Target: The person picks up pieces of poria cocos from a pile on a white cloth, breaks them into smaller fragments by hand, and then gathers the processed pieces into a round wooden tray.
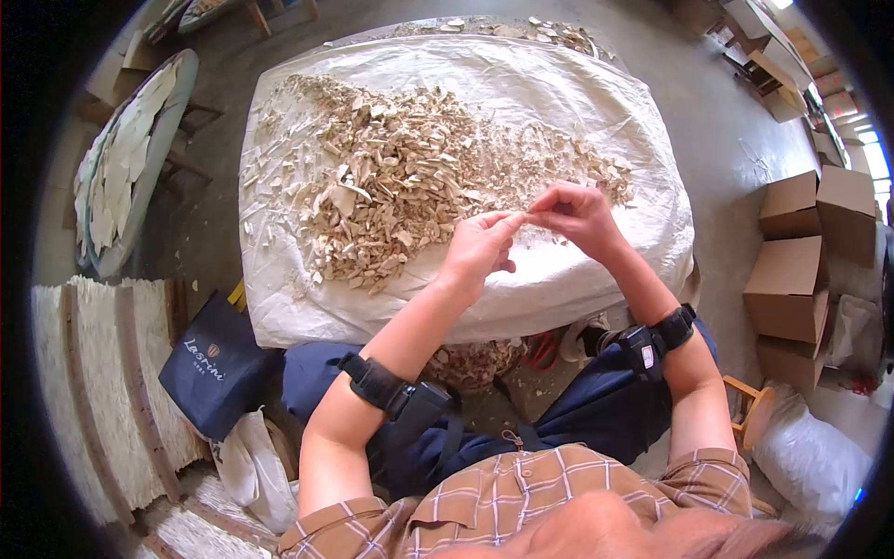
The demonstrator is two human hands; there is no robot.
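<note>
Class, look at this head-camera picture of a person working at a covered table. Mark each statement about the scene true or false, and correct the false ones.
1. Both hands meet over the white cloth, the left hand and right hand pinching one small pale piece. True.
2. The heap of pale chips lies on bare wood. False: it lies on the white cloth.
3. A dark blue bag sits on the floor to the person's left. True.
4. The cardboard boxes are stacked on the table. False: they stand on the floor to the right.
5. Each forearm wears a black strap. True.

Navy tote bag (216, 365) on floor at left; cardboard boxes (799, 270) stacked at right.
</note>
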